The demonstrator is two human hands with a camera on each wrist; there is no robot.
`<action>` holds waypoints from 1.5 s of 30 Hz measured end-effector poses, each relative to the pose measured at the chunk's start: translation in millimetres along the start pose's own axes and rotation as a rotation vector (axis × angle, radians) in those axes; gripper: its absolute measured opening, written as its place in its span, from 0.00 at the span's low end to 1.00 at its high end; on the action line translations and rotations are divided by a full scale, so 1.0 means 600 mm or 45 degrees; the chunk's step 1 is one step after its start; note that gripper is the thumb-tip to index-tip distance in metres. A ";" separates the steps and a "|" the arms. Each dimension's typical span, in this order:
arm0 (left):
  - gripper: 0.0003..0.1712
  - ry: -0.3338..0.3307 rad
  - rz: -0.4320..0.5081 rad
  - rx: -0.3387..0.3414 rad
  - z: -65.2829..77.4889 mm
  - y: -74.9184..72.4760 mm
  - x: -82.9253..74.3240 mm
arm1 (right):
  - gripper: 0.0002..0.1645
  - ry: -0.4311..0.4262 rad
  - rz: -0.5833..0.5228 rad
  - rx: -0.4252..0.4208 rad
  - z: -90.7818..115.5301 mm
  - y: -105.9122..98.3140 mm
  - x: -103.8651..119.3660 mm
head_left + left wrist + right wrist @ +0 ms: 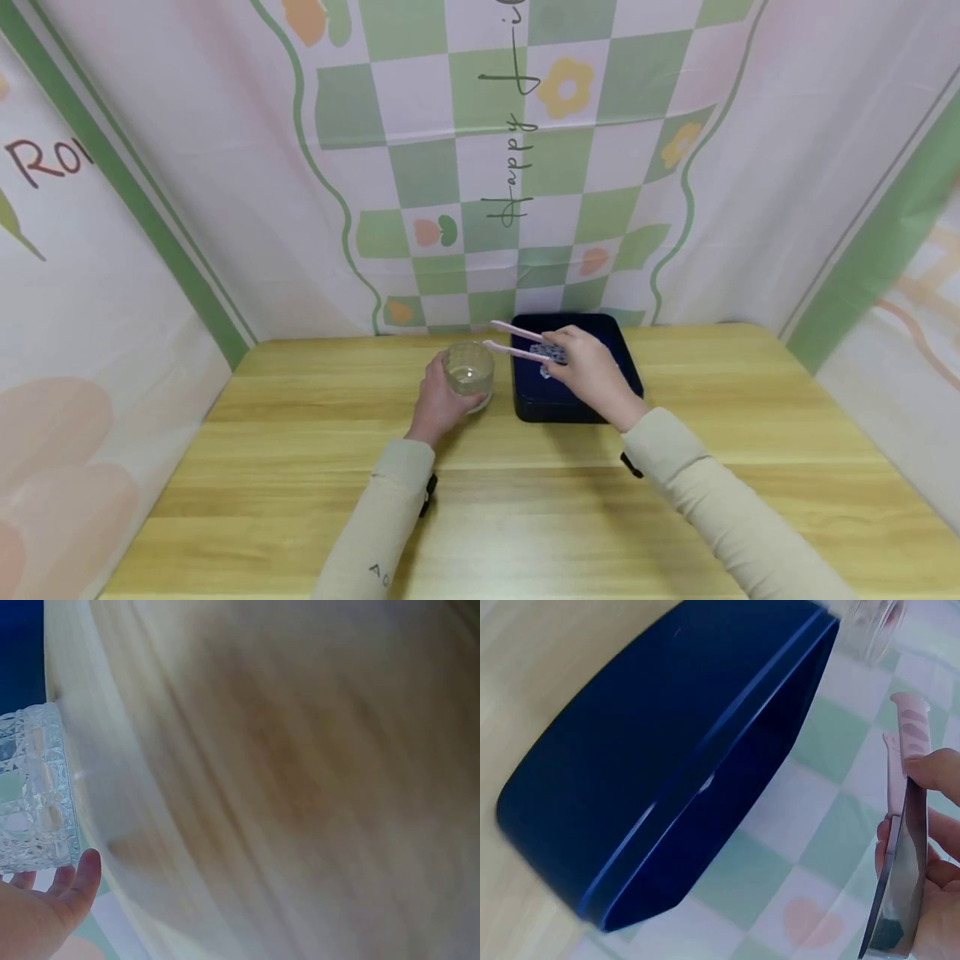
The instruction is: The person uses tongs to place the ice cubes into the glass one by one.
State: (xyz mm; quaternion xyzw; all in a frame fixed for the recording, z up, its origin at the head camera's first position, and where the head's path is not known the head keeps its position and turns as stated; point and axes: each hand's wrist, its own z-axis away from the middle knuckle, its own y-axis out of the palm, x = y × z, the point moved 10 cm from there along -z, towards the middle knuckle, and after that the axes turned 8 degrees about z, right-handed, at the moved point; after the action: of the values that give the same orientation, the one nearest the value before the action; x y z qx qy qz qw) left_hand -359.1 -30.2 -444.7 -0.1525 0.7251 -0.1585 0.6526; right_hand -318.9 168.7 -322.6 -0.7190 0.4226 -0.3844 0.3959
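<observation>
In the head view my left hand [441, 403] holds a clear glass [470, 371] with a cut pattern on its wall, thumb along the near side and fingers on the left. The left wrist view shows this glass [34, 787] at its left edge. My right hand [596, 375] grips a pair of tongs [517, 353] with pink ends and metal arms. Their two pink ends point left, slightly apart, one near the glass's rim in the head view. Thumb and fingers press the tongs [909, 825] from both sides in the right wrist view.
Right of the glass stands a dark blue tray [551, 408] with raised walls. Clear, ice-like pieces [546, 372] lie in it, partly behind the right hand and tongs. The wooden table [495, 517] ends at a patterned cloth backdrop [420, 179].
</observation>
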 end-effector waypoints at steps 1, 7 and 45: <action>0.56 -0.003 -0.003 -0.004 0.000 0.000 0.001 | 0.24 0.021 0.014 -0.001 0.000 -0.003 -0.011; 0.55 -0.025 -0.008 -0.009 0.001 0.000 0.004 | 0.23 0.108 0.078 0.013 0.002 -0.006 -0.076; 0.55 0.005 -0.005 -0.006 0.001 0.000 0.002 | 0.03 0.265 0.336 0.186 0.029 0.014 -0.173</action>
State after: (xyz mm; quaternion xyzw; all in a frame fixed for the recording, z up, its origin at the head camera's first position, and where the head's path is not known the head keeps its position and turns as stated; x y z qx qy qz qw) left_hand -358.8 -30.6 -445.6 -0.1551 0.7264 -0.1584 0.6505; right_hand -341.7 264.8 -359.5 -0.5831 0.5229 -0.4312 0.4479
